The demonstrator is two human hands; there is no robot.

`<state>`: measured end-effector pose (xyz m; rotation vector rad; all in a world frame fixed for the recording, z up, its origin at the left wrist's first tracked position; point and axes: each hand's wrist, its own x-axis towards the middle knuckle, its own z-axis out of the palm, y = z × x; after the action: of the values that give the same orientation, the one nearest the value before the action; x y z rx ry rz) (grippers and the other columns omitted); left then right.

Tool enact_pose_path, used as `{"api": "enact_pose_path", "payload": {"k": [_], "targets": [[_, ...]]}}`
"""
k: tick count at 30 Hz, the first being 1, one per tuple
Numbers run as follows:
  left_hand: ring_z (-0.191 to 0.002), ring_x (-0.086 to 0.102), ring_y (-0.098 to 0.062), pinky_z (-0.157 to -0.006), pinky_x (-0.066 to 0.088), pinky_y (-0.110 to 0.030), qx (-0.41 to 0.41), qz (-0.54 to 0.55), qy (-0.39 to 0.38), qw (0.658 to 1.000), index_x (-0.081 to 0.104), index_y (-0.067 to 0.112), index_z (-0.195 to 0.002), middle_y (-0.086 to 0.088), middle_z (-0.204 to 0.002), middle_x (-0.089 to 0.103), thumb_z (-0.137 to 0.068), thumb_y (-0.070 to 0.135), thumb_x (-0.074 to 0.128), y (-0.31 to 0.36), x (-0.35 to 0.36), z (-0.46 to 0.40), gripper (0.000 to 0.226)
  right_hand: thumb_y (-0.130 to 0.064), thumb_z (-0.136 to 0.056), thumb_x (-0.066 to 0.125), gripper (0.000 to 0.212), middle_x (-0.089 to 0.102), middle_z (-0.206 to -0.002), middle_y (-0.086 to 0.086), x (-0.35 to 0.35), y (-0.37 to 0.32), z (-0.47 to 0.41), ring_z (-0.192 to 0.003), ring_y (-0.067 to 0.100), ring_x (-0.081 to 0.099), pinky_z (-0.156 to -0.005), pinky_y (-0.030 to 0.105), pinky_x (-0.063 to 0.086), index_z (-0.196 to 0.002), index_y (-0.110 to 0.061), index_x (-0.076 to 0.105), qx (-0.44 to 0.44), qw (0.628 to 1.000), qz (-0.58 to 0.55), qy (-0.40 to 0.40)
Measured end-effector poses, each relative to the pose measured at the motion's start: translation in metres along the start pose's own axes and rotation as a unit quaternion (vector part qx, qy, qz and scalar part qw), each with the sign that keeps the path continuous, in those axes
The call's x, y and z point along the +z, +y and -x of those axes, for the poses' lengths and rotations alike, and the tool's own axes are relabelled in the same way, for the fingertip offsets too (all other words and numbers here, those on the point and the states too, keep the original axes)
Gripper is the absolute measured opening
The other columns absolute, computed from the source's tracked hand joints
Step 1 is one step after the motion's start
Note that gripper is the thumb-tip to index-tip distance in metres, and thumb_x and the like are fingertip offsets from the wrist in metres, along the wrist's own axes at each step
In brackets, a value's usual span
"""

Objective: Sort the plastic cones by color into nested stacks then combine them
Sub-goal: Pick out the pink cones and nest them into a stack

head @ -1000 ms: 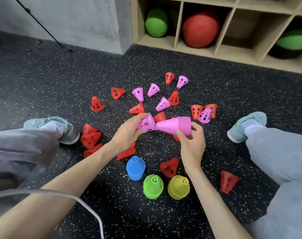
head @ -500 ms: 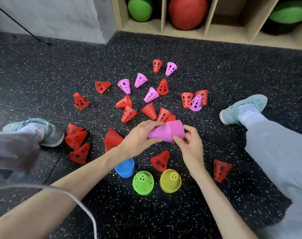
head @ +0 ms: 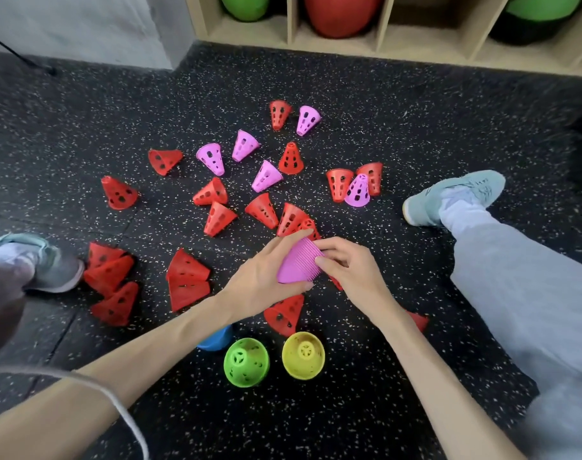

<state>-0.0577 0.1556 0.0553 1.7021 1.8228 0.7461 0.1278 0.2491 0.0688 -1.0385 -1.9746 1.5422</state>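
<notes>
The ribbed nested stack of pink plastic cones (head: 299, 265) is being clasped in the left grip (head: 266, 273) and pinched at its three-o'clock rim by the right grip (head: 346, 265), so, if squeezed unevenly, cones are being risked jamming crookedly or slipping onto the speckled black rubber floor (head: 366, 410).

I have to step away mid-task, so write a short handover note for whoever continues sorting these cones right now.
Left hand and right hand both hold the nested stack of pink plastic cones above the speckled black floor.
Done: blue stack, green stack and yellow stack stand nearest the person.
Left: five loose pink cones, such as one between two red ones, then all the scattered red cones, then combining.
</notes>
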Motion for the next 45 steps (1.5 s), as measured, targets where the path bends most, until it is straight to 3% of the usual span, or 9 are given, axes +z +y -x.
{"api": "enact_pose_path", "payload": {"k": [9,16,19,24,26,30,34,39,45], "targets": [[-0.123,0.055,-0.013,-0.102,0.050,-0.044,-0.047,-0.003,0.036,0.998,0.023,0.055,-0.149,0.015,-0.145,0.046,-0.083,0.053,0.077,-0.019,0.019,-0.012,0.084,-0.015,-0.096,0.068,0.027,0.077,-0.104,-0.011,-0.066,0.023,-0.052,-0.099,0.002,0.071,-0.099,0.033,0.055,-0.112,-0.037,0.072,0.071,0.992,0.093,-0.036],[-0.114,0.050,-0.003,-0.098,0.047,-0.033,-0.099,0.058,0.090,0.989,0.026,0.054,-0.148,0.019,-0.137,0.050,-0.084,0.050,0.077,-0.036,0.031,-0.022,0.082,-0.019,-0.097,0.066,0.038,0.052,-0.145,-0.010,-0.084,0.052,-0.120,-0.122,0.013,0.058,-0.095,0.028,0.045,-0.132,-0.033,0.063,0.077,0.984,0.158,0.005],[-0.116,0.051,-0.005,-0.101,0.045,-0.033,-0.114,0.070,0.096,0.986,0.026,0.055,-0.149,0.019,-0.141,0.050,-0.082,0.050,0.078,-0.046,0.032,-0.022,0.085,-0.012,-0.096,0.066,0.042,0.044,-0.147,-0.009,-0.088,0.062,-0.151,-0.130,0.020,0.054,-0.108,0.038,0.044,-0.135,-0.026,0.060,0.054,0.979,0.192,0.045],[-0.071,0.057,-0.009,-0.086,0.057,-0.041,-0.152,0.113,0.070,0.979,0.030,0.059,-0.145,0.004,-0.116,0.064,-0.081,0.048,0.081,-0.059,0.031,-0.026,0.083,-0.006,-0.097,0.063,0.065,0.034,-0.160,-0.004,-0.096,0.073,-0.189,-0.134,0.021,0.052,-0.111,0.045,0.045,-0.153,-0.030,0.040,0.058,0.969,0.231,0.058],[-0.067,0.057,-0.008,-0.084,0.059,-0.043,-0.158,0.126,0.059,0.978,0.030,0.058,-0.145,0.003,-0.104,0.064,-0.081,0.047,0.082,-0.063,0.031,-0.025,0.083,-0.006,-0.097,0.062,0.072,0.038,-0.158,-0.003,-0.095,0.076,-0.196,-0.123,0.021,0.059,-0.107,0.043,0.048,-0.156,-0.034,0.033,0.087,0.968,0.228,0.063],[-0.088,0.060,-0.006,-0.085,0.050,-0.027,-0.155,0.116,0.070,0.979,0.031,0.055,-0.145,0.010,-0.117,0.063,-0.081,0.049,0.082,-0.068,0.030,-0.028,0.082,-0.003,-0.095,0.059,0.057,0.061,-0.130,-0.004,-0.095,0.084,-0.200,-0.115,0.021,0.062,-0.107,0.043,0.047,-0.145,-0.029,0.046,0.061,0.969,0.198,0.131],[-0.086,0.064,-0.010,-0.081,0.051,-0.026,-0.155,0.129,0.063,0.978,0.031,0.059,-0.144,0.009,-0.113,0.065,-0.081,0.048,0.082,-0.068,0.024,-0.033,0.081,-0.010,-0.098,0.060,0.037,0.065,-0.112,-0.008,-0.090,0.083,-0.193,-0.090,0.017,0.070,-0.085,0.035,0.060,-0.125,-0.035,0.061,0.032,0.975,0.183,0.124],[-0.090,0.062,-0.008,-0.082,0.050,-0.025,-0.136,0.116,0.065,0.982,0.031,0.059,-0.144,0.014,-0.113,0.062,-0.082,0.046,0.081,-0.066,0.015,-0.033,0.080,-0.015,-0.094,0.066,0.037,0.051,-0.125,-0.006,-0.086,0.089,-0.183,-0.087,0.010,0.054,-0.088,0.032,0.048,-0.127,-0.031,0.064,0.049,0.950,0.288,0.110],[-0.099,0.062,-0.010,-0.092,0.054,-0.037,-0.153,0.099,0.077,0.980,0.029,0.055,-0.148,0.013,-0.125,0.060,-0.082,0.051,0.079,-0.074,0.015,-0.027,0.083,-0.030,-0.100,0.061,0.024,0.072,-0.108,-0.008,-0.062,0.082,-0.174,-0.099,0.012,0.066,-0.098,0.041,0.051,-0.123,-0.030,0.066,0.082,0.969,0.228,0.047]]}}
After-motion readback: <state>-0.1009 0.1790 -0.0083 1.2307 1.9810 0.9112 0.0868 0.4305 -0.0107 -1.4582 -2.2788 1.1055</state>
